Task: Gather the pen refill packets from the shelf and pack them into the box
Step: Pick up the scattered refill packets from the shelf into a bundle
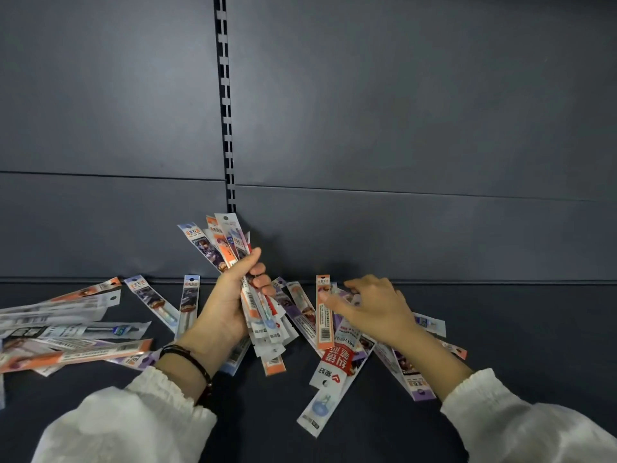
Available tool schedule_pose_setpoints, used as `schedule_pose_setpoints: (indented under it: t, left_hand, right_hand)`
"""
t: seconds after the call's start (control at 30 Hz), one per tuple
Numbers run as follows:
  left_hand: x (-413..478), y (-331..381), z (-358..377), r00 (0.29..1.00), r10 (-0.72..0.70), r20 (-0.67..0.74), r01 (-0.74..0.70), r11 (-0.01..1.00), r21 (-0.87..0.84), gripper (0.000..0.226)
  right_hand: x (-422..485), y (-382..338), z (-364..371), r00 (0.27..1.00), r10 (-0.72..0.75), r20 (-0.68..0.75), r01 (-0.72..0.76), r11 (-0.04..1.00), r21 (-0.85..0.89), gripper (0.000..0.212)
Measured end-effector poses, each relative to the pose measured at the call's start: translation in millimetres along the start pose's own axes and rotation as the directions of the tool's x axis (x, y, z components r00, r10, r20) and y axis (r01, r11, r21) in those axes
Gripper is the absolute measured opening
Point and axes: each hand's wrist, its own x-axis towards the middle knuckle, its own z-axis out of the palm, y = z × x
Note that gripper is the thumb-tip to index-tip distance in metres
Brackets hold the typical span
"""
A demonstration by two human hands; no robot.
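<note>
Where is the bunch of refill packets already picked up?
Head view, just left of centre: the bunch is gripped upright in the left hand, below the slotted rail.

- Grips a bundle of packets (230, 240) in the left hand (228, 304), fingers curled round it, thumb upward, dark bands (187, 357) on the wrist.
- Holds the right hand (375, 309) out forward, palm down, fingers loosely bent, thumb tip against an orange packet (324, 327); hold blurred, unclear.
</note>
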Motion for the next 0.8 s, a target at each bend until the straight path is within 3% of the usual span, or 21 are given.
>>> schedule_pose_setpoints:
  t: [0.1,0.2,0.3,0.47,0.63,0.8]
  left_hand:
    - [1,-2,-1,1.0,-0.009,-0.005,0.009,1.0,0.004,0.017]
    - [1,-2,-2,1.0,-0.027,-0.007,0.027,0.999,-0.019,0.018]
    - [0,-2,-1,0.999,-0.04,-0.016,0.039,0.999,-0.022,0.015]
    - [-1,-3,-1,0.999,-0.048,-0.023,0.048,0.999,-0.006,0.014]
    - [0,-5,-1,0.998,-0.053,-0.02,0.053,0.999,0.0,0.015]
    - [-1,-7,0,0.997,-0.08,-0.009,0.08,0.997,0.023,0.013]
  right_hand:
    - [-5,-11,3,0.998,-0.01,0.068,0.021,0.986,-0.166,0.082]
    - [-2,-7,-4,0.986,-0.007,0.164,0.009,1.0,-0.01,0.072]
    - [1,1,-11,0.966,-0.01,0.258,-0.018,0.994,0.106,0.087]
    - [3,8,-16,0.958,0.066,0.278,-0.065,0.998,-0.012,0.093]
    - [6,13,-19,0.957,0.076,0.281,-0.08,0.997,0.003,0.073]
    - [8,17,-16,0.957,0.054,0.283,-0.124,0.964,0.237,0.026]
